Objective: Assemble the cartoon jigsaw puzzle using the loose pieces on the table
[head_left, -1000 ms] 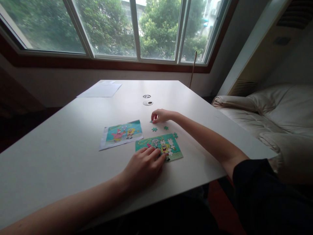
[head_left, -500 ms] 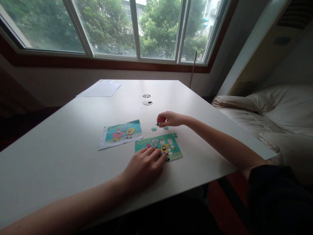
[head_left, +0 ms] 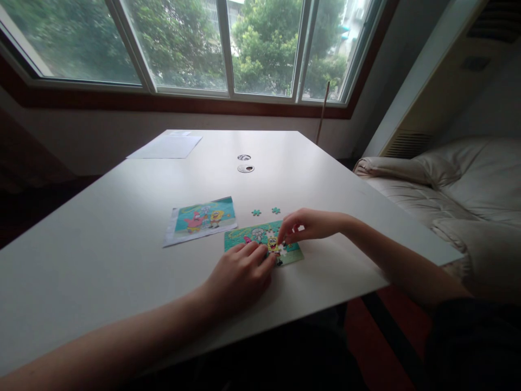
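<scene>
A jigsaw puzzle (head_left: 240,235) with cartoon figures on a green-blue ground lies on the white table, with gaps in its right half. My left hand (head_left: 243,269) lies over its lower left part, fingers stretched across the surface. Above the gaps is my right hand (head_left: 299,225), its thumb and forefinger pinched on a small puzzle piece that they mostly hide. Two loose green pieces, a left one (head_left: 256,213) and a right one (head_left: 275,210), lie just beyond the puzzle. To its left is a printed picture sheet (head_left: 203,221) with similar figures.
White paper (head_left: 166,146) lies at the table's far left. Two round inserts, a nearer one (head_left: 244,169) and a farther one (head_left: 243,157), sit in the white tabletop (head_left: 101,260). A pale sofa (head_left: 407,184) stands on the right, and windows (head_left: 264,49) are behind.
My right hand has moved from beside the loose pieces, nearer and to the right, over the puzzle with a piece in its pinch. My left hand stays in place.
</scene>
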Available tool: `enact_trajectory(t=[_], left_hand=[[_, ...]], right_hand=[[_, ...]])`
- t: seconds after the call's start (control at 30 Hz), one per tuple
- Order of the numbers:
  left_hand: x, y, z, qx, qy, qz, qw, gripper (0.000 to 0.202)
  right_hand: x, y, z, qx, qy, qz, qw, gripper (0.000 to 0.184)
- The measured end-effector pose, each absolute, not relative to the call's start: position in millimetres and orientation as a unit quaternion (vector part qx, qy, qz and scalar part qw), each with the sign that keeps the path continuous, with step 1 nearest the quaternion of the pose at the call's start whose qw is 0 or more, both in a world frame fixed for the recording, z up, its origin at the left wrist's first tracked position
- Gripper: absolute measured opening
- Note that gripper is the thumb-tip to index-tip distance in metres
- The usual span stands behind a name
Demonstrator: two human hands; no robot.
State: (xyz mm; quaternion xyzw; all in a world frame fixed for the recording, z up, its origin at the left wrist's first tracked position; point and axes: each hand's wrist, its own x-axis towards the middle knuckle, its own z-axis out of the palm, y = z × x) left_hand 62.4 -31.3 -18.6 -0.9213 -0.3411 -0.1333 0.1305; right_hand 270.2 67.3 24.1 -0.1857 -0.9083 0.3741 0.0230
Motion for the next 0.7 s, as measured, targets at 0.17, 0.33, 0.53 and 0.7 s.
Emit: enact_trajectory(t=[0.17, 0.33, 0.53, 0.7], left_hand=[[63.1, -30.6, -18.2, -0.921, -0.338, -0.141, 0.13, 0.022], [63.6, -30.5, -17.2, -0.923, -0.338, -0.136, 0.126, 0.023], [62.0, -30.0, -18.5, -0.926, -0.336, -0.125, 0.122, 0.025], [62.7, -29.1, -17.1, -0.926, -0.337, -0.123, 0.117, 0.025]], right_hand=[[267.5, 64.5, 18.2, -0.213, -0.902, 0.374, 0.044, 0.025], [264.2, 63.1, 12.0, -0.227, -0.903, 0.359, 0.067, 0.019], [262.9, 63.7, 9.3, -0.235, -0.913, 0.328, 0.065, 0.016], [261.6, 61.5, 11.9, -0.241, -0.93, 0.27, 0.058, 0.018]])
